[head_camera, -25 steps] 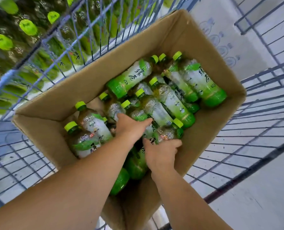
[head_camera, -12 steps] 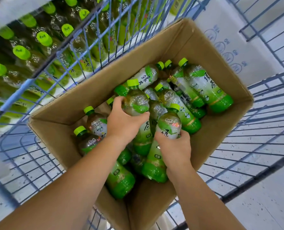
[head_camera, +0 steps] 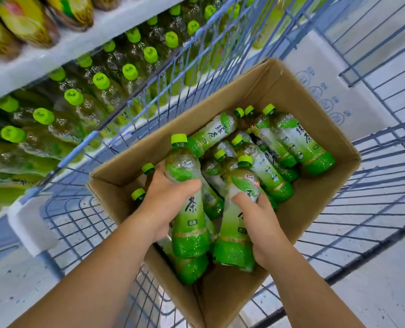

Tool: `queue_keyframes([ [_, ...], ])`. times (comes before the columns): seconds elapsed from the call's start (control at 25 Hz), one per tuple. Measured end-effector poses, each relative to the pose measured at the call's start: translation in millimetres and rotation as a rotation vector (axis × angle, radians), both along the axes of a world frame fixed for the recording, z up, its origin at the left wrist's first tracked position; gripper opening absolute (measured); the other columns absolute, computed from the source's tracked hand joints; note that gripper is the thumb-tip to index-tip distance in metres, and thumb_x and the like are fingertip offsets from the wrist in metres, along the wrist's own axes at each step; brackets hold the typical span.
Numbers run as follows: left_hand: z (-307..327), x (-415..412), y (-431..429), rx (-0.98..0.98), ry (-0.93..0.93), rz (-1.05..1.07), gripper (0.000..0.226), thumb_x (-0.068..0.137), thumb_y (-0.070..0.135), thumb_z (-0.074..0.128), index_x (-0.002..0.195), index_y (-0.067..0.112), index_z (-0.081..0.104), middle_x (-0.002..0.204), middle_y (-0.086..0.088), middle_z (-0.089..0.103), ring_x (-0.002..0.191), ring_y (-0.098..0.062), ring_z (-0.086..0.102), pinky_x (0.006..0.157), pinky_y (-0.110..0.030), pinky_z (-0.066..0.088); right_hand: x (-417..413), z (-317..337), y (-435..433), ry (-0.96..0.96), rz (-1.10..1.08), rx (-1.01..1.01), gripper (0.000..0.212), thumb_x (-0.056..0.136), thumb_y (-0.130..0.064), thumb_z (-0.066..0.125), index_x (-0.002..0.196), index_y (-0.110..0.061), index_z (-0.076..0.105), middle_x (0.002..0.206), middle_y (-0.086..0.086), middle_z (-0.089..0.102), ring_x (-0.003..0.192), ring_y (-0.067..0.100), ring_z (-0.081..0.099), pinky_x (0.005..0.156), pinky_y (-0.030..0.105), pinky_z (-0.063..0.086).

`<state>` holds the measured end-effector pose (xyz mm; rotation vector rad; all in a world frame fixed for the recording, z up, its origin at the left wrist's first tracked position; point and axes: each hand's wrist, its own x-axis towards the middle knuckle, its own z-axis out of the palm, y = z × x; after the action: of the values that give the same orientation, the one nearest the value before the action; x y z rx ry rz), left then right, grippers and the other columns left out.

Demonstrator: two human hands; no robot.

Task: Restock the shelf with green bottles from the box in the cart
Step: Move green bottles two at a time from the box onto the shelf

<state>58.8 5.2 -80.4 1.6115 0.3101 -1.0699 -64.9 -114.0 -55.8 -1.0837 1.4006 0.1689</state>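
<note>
An open cardboard box (head_camera: 319, 200) sits in a blue wire cart (head_camera: 362, 223) and holds several green tea bottles lying loose. My left hand (head_camera: 166, 200) grips one green bottle (head_camera: 187, 209) around its middle, cap pointing up and away, lifted above the pile. My right hand (head_camera: 260, 223) grips a second green bottle (head_camera: 237, 230) the same way, just to the right of the first. The shelf (head_camera: 61, 55) at the upper left carries rows of standing green-capped bottles (head_camera: 99, 81).
The cart's wire side (head_camera: 149, 91) stands between the box and the shelf. Yellow-labelled bottles (head_camera: 23, 17) lie on the shelf level above. A white carton (head_camera: 324, 91) stands beyond the box. Grey floor lies at the lower left and right.
Both hands reached into the pile, closed round one bottle each and lifted them up out of the heap. The view has tilted up toward the shelf.
</note>
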Motion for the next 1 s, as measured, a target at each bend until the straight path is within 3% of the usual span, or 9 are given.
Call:
queue_keyframes([
  [0.12, 19, -2, 11, -0.043, 0.117, 0.024, 0.025, 0.079, 0.005, 0.070, 0.101, 0.015, 0.067, 0.083, -0.011, 0.073, 0.068, -0.025, 0.073, 0.060, -0.035, 0.055, 1, 15, 3, -0.031, 0.066, -0.022, 0.060, 0.075, -0.027, 0.076, 0.129, -0.021, 0.050, 0.108, 0.009, 0.069, 0.093, 0.030, 0.072, 0.080, 0.054, 0.060],
  [0.28, 56, 0, 32, -0.060, 0.184, 0.003, 0.020, 0.082, -0.001, 0.065, 0.082, 0.019, 0.071, 0.080, -0.012, 0.072, 0.066, -0.027, 0.071, 0.068, -0.041, 0.057, 7, 56, 19, -0.044, 0.170, -0.144, 0.037, 0.082, -0.015, 0.075, 0.112, -0.021, 0.053, 0.098, 0.007, 0.068, 0.084, 0.024, 0.070, 0.076, 0.046, 0.061],
  [0.4, 87, 4, 49, -0.091, 0.150, -0.063, 0.024, 0.080, -0.003, 0.066, 0.102, 0.008, 0.067, 0.093, -0.020, 0.073, 0.076, -0.032, 0.074, 0.068, -0.045, 0.060, 12, 93, 31, -0.077, 0.220, -0.205, 0.031, 0.085, -0.014, 0.071, 0.106, -0.023, 0.051, 0.088, -0.001, 0.063, 0.069, 0.012, 0.063, 0.058, 0.029, 0.056],
  [0.52, 107, 15, 68, -0.074, 0.046, -0.081, 0.047, 0.067, 0.006, 0.075, 0.112, 0.013, 0.061, 0.098, -0.017, 0.073, 0.078, -0.027, 0.075, 0.062, -0.044, 0.061, 19, 118, 47, -0.119, 0.239, -0.253, 0.032, 0.087, -0.014, 0.070, 0.107, -0.027, 0.049, 0.089, -0.006, 0.061, 0.062, 0.002, 0.063, 0.048, 0.017, 0.051],
  [0.6, 118, 21, 79, -0.051, -0.018, -0.094, 0.052, 0.062, 0.013, 0.078, 0.110, 0.019, 0.060, 0.099, -0.014, 0.072, 0.083, -0.028, 0.074, 0.067, -0.049, 0.062, 25, 130, 58, -0.147, 0.257, -0.276, 0.031, 0.087, -0.013, 0.070, 0.100, -0.032, 0.049, 0.092, -0.008, 0.063, 0.066, -0.004, 0.065, 0.051, 0.016, 0.052],
  [0.76, 140, 32, 101, -0.065, -0.066, -0.048, 0.042, 0.080, 0.003, 0.074, 0.113, 0.018, 0.053, 0.099, -0.011, 0.067, 0.078, -0.023, 0.070, 0.059, -0.034, 0.055, 38, 142, 77, -0.160, 0.319, -0.276, 0.038, 0.083, -0.022, 0.073, 0.111, -0.032, 0.049, 0.100, -0.003, 0.066, 0.087, 0.014, 0.067, 0.079, 0.043, 0.059],
  [0.92, 186, 29, 134, -0.028, -0.153, 0.048, 0.048, 0.079, 0.004, 0.076, 0.118, 0.020, 0.052, 0.102, -0.007, 0.069, 0.087, -0.025, 0.070, 0.074, -0.044, 0.060, 49, 168, 97, -0.207, 0.399, -0.302, 0.048, 0.081, -0.027, 0.073, 0.122, -0.029, 0.047, 0.102, -0.004, 0.065, 0.087, 0.013, 0.064, 0.071, 0.033, 0.053],
  [1.0, 209, 23, 156, -0.003, -0.214, 0.123, 0.053, 0.077, 0.004, 0.078, 0.122, 0.018, 0.053, 0.102, -0.007, 0.070, 0.090, -0.025, 0.070, 0.081, -0.047, 0.058, 57, 183, 110, -0.257, 0.475, -0.303, 0.051, 0.080, -0.027, 0.073, 0.123, -0.030, 0.045, 0.103, -0.004, 0.064, 0.089, 0.014, 0.064, 0.074, 0.036, 0.054],
])
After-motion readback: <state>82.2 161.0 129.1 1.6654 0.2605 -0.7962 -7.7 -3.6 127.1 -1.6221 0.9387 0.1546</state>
